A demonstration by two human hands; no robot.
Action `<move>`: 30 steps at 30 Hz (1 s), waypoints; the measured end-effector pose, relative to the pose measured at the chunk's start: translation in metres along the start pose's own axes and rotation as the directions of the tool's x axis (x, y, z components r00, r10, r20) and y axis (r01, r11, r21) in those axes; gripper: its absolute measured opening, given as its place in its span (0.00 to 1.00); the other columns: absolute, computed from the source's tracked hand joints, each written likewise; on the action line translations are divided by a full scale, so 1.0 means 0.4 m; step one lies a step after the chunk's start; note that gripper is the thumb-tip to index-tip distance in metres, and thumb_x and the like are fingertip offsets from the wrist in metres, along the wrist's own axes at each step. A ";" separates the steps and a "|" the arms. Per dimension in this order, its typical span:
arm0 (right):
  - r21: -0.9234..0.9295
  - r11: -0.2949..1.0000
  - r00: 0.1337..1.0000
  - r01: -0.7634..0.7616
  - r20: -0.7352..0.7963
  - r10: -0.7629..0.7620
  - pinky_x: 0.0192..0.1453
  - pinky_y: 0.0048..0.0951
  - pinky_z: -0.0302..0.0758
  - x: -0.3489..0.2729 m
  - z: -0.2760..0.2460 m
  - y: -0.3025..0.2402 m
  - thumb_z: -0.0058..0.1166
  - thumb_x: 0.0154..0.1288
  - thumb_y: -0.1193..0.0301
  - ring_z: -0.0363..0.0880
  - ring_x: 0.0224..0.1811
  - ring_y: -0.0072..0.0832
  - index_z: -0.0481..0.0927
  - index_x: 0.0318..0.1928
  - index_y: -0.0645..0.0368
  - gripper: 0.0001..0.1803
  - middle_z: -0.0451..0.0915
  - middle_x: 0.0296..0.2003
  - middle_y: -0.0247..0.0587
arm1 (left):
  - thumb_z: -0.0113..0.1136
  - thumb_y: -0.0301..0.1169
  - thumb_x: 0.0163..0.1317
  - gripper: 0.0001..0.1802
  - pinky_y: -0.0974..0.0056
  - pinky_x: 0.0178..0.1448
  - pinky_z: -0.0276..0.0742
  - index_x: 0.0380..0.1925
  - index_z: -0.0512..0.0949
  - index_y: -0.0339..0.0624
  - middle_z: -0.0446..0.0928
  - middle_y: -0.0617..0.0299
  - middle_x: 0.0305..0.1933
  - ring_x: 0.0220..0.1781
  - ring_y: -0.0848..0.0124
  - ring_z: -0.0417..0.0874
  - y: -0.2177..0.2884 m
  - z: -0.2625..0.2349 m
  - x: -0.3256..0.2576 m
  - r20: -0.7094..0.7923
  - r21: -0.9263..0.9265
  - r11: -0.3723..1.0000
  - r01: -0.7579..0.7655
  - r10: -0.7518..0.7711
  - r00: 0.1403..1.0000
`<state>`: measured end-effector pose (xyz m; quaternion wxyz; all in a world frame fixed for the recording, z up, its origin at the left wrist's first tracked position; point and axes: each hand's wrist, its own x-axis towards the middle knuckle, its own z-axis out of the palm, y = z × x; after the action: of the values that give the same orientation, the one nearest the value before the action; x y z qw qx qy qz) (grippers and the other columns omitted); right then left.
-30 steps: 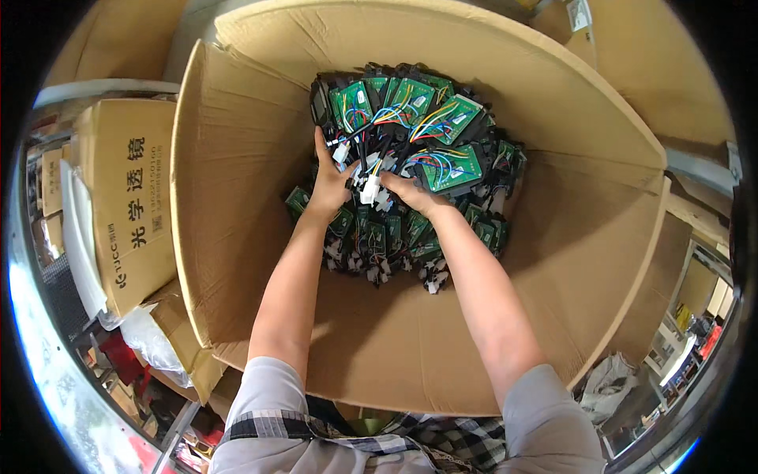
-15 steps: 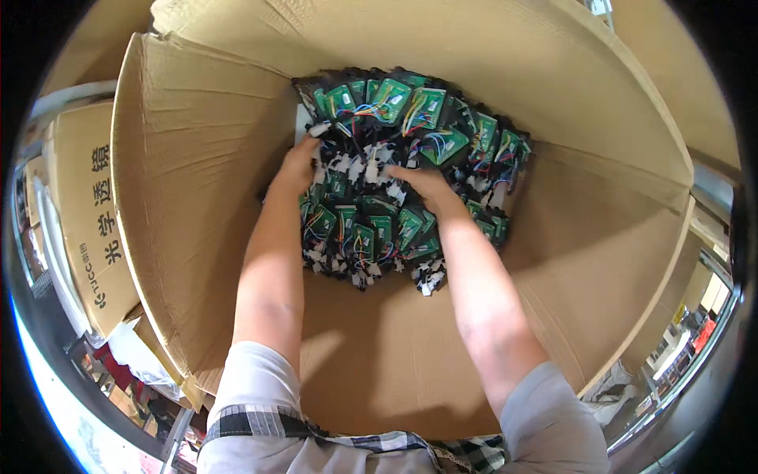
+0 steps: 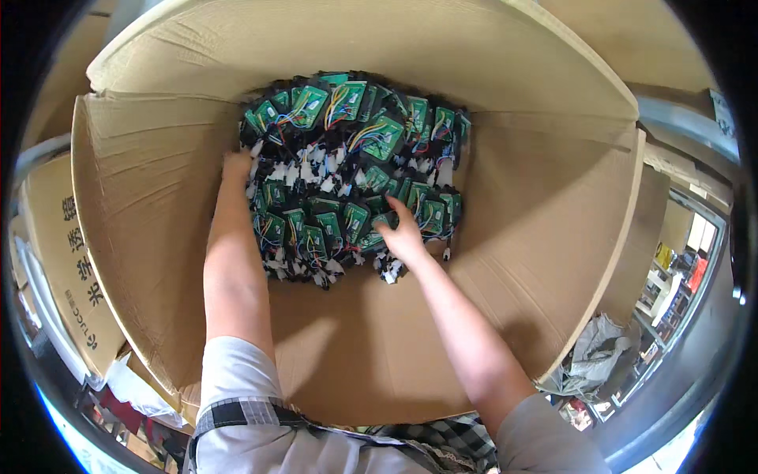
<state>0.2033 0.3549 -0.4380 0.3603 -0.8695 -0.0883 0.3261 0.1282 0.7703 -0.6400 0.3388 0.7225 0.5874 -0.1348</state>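
Observation:
A dense pile of green circuit boards (image 3: 314, 242) with coloured wires and white plug connectors (image 3: 304, 167) fills the far part of a deep cardboard box (image 3: 545, 213). At the pile's left edge, my left hand (image 3: 236, 167) reaches down against it beside the box wall. Its fingers are mostly hidden, so any hold cannot be made out. Over the lower right of the pile lies my right hand (image 3: 403, 235), thumb and forefinger spread apart at the edge of a green board. Nothing shows lifted in it.
Tall box walls stand on every side of the pile, and both arms reach in over the near edge. To the left is another printed carton (image 3: 59, 261). A crumpled grey bag (image 3: 600, 355) sits outside on the right, near a metal frame.
My right hand has moved from the white connectors in the middle down to the boards at the lower right. My left hand stays at the pile's left edge. The view has shifted.

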 end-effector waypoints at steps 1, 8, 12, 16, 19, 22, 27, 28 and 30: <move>-0.099 0.994 0.998 0.052 -0.028 -0.055 0.70 0.38 0.61 -0.032 -0.021 0.008 0.61 0.55 0.68 0.64 0.68 0.46 0.64 0.65 0.61 0.37 0.67 0.63 0.58 | 0.52 0.54 0.63 0.38 0.44 0.65 0.64 0.66 0.62 0.42 0.63 0.41 0.66 0.67 0.46 0.67 0.043 -0.010 -0.085 -0.080 0.059 0.998 -0.008 0.013 0.997; -0.281 0.949 0.990 -0.143 -0.053 0.133 0.70 0.40 0.63 -0.169 -0.133 0.018 0.60 0.54 0.69 0.61 0.69 0.48 0.58 0.69 0.50 0.41 0.59 0.68 0.54 | 0.54 0.49 0.64 0.32 0.42 0.64 0.64 0.66 0.62 0.52 0.62 0.51 0.68 0.66 0.49 0.65 0.043 -0.096 -0.476 -0.306 0.359 0.819 -0.448 0.557 0.772; -0.099 0.958 0.963 -0.268 -0.033 0.267 0.61 0.37 0.72 -0.257 -0.204 0.012 0.62 0.57 0.66 0.77 0.56 0.41 0.70 0.62 0.54 0.31 0.78 0.52 0.51 | 0.57 0.47 0.63 0.32 0.49 0.66 0.66 0.64 0.66 0.49 0.64 0.51 0.68 0.66 0.49 0.68 0.075 -0.207 -0.612 0.368 0.415 0.666 -0.621 0.501 0.783; 0.130 0.987 0.993 -0.098 -0.052 0.105 0.52 0.33 0.78 -0.341 -0.256 -0.124 0.62 0.59 0.67 0.83 0.46 0.32 0.74 0.57 0.57 0.25 0.83 0.45 0.47 | 0.57 0.43 0.63 0.28 0.54 0.65 0.68 0.61 0.70 0.45 0.70 0.49 0.64 0.66 0.53 0.70 0.073 -0.304 -0.651 0.656 0.308 0.754 -0.580 0.273 0.704; 0.237 0.964 0.984 0.119 -0.159 -0.082 0.48 0.31 0.80 -0.449 -0.270 -0.211 0.60 0.62 0.69 0.84 0.44 0.30 0.74 0.55 0.59 0.21 0.83 0.44 0.47 | 0.55 0.40 0.65 0.26 0.54 0.64 0.69 0.61 0.70 0.43 0.71 0.50 0.63 0.63 0.54 0.72 0.121 -0.452 -0.787 0.470 0.303 0.599 -0.741 0.583 0.663; 0.373 0.893 0.967 0.252 -0.133 -0.218 0.50 0.29 0.78 -0.617 -0.289 -0.281 0.57 0.65 0.69 0.81 0.44 0.27 0.74 0.54 0.60 0.18 0.81 0.43 0.42 | 0.53 0.34 0.67 0.22 0.55 0.60 0.72 0.60 0.69 0.41 0.73 0.50 0.59 0.59 0.55 0.76 0.060 -0.500 -0.835 0.341 0.113 0.642 -0.758 0.691 0.637; 0.388 0.872 0.953 0.299 -0.169 -0.251 0.46 0.28 0.78 -0.887 -0.291 -0.207 0.55 0.65 0.66 0.83 0.42 0.28 0.75 0.53 0.59 0.18 0.82 0.41 0.42 | 0.55 0.26 0.64 0.23 0.59 0.52 0.74 0.59 0.69 0.38 0.73 0.51 0.52 0.48 0.57 0.77 -0.006 -0.487 -0.890 0.354 0.111 0.502 -0.858 0.787 0.506; 0.421 0.871 0.966 0.255 -0.150 -0.210 0.47 0.29 0.78 -0.937 -0.293 -0.187 0.55 0.65 0.67 0.83 0.43 0.28 0.75 0.53 0.59 0.18 0.82 0.41 0.42 | 0.55 0.25 0.64 0.23 0.59 0.51 0.74 0.59 0.69 0.38 0.73 0.51 0.52 0.47 0.57 0.77 -0.024 -0.475 -0.890 0.351 0.070 0.457 -0.887 0.821 0.450; 0.495 0.846 0.980 0.201 -0.108 -0.170 0.49 0.29 0.78 -1.012 -0.343 -0.166 0.55 0.65 0.68 0.82 0.45 0.28 0.74 0.54 0.61 0.19 0.82 0.42 0.44 | 0.55 0.25 0.64 0.23 0.59 0.51 0.74 0.60 0.69 0.38 0.73 0.51 0.52 0.45 0.58 0.78 0.026 -0.472 -0.941 0.363 0.053 0.397 -0.916 0.847 0.388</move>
<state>-0.0169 0.1678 -0.1163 0.6067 -0.7421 -0.0731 0.2754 -0.0036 0.6068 -0.2748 0.3445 0.9325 0.0332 -0.1034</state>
